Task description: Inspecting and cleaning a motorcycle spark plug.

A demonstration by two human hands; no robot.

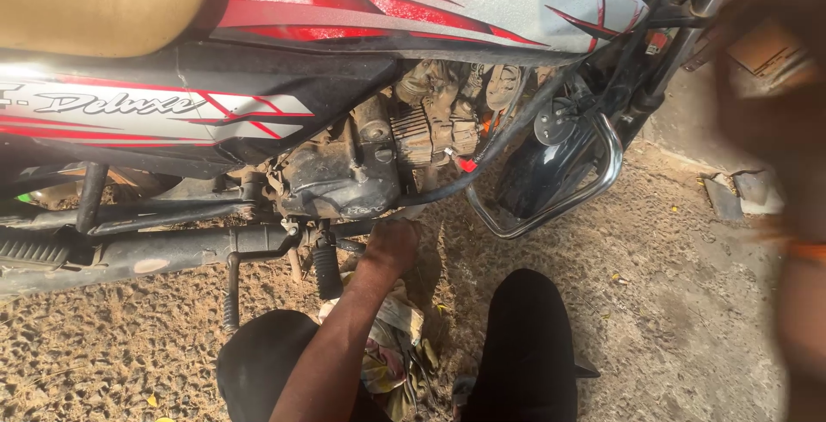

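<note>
A red, silver and black motorcycle (447, 0) stands side-on in front of me. My left hand (391, 246) reaches up under its dirty engine case (344, 177), just right of the black foot peg (325, 271). The fingers are tucked beneath the engine and hidden. My right arm (800, 129) rises along the right edge as a heavy blur, with an orange band at the wrist. Its hand lies near the bike's front end, and its grip cannot be made out. My knees in black trousers (525, 336) frame the left arm.
A chrome crash guard (594, 185) juts out right of the engine. The dark exhaust pipe (155, 250) and a bent pedal lever (232, 289) run low on the left. Crumpled rags and some tools (396, 353) lie between my knees on sandy ground. Flat stones (723, 198) lie at right.
</note>
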